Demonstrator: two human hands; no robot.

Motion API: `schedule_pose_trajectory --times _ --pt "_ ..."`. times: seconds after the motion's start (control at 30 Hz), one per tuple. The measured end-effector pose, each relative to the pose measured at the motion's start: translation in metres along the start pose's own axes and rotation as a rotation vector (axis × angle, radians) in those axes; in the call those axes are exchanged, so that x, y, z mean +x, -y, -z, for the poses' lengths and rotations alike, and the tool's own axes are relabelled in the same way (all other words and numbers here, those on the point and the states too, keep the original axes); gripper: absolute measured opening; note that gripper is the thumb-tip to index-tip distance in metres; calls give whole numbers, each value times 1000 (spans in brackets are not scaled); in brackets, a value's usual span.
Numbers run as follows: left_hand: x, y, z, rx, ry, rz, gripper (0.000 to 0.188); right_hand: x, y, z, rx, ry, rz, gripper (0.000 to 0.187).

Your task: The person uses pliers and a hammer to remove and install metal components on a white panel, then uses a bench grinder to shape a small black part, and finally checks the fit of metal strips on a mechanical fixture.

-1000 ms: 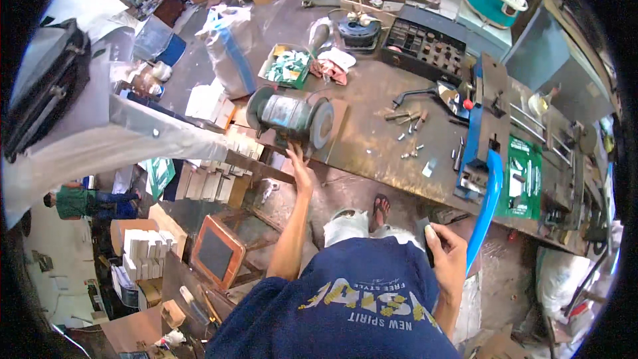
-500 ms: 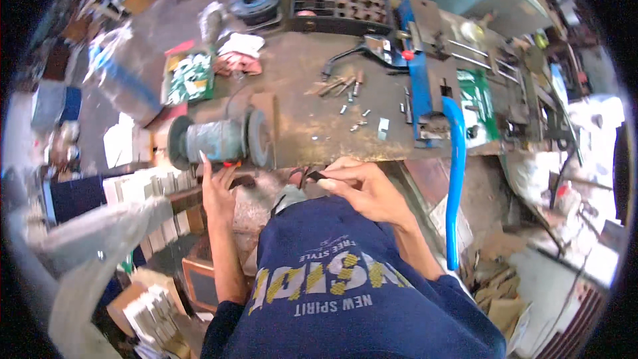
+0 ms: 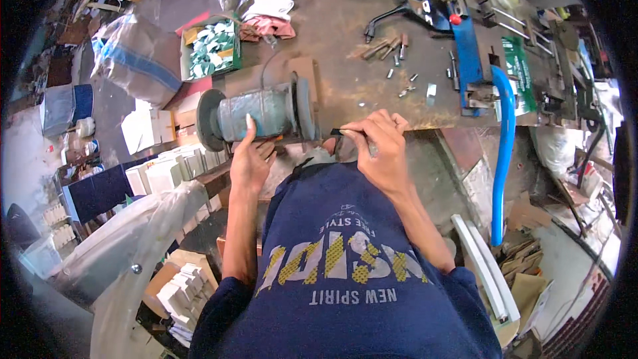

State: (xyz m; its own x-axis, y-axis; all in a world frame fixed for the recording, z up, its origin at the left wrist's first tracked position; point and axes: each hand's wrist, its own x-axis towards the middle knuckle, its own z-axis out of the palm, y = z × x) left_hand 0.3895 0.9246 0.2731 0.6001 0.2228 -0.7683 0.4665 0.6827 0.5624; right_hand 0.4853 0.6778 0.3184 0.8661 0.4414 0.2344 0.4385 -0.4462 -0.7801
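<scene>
A green bench grinder [image 3: 256,117] with a wheel at each end stands at the front edge of the workbench. My left hand [image 3: 250,161] is at its front with the fingers apart and nothing seen in them. One finger points up against the motor housing; whether the others touch its underside is hidden. To the right of the grinder, my right hand [image 3: 380,146] pinches a small dark flat piece [image 3: 337,131] between thumb and fingertips. The piece points left toward the right-hand grinding wheel [image 3: 305,108], with a small gap between them.
A blue hand press [image 3: 458,46] with a long blue lever [image 3: 506,159] stands at the right. Small metal pins [image 3: 407,90] and an open box of green and white pieces [image 3: 211,53] lie on the workbench [image 3: 345,33]. White cartons [image 3: 166,171] are stacked at lower left.
The view has shifted, so the bench appears higher and farther right. My right hand has lifted from near my lap to beside the right wheel with the dark piece. My left hand stays at the grinder.
</scene>
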Motion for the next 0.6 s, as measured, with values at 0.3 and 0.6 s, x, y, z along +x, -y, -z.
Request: schedule_pose_trajectory --times 0.3,0.6 --pt "20 6 31 -20 53 80 86 -17 -18 -55 -151 -91 65 16" --pt "21 -1 29 22 98 94 82 -18 -13 -66 -217 -93 67 18"
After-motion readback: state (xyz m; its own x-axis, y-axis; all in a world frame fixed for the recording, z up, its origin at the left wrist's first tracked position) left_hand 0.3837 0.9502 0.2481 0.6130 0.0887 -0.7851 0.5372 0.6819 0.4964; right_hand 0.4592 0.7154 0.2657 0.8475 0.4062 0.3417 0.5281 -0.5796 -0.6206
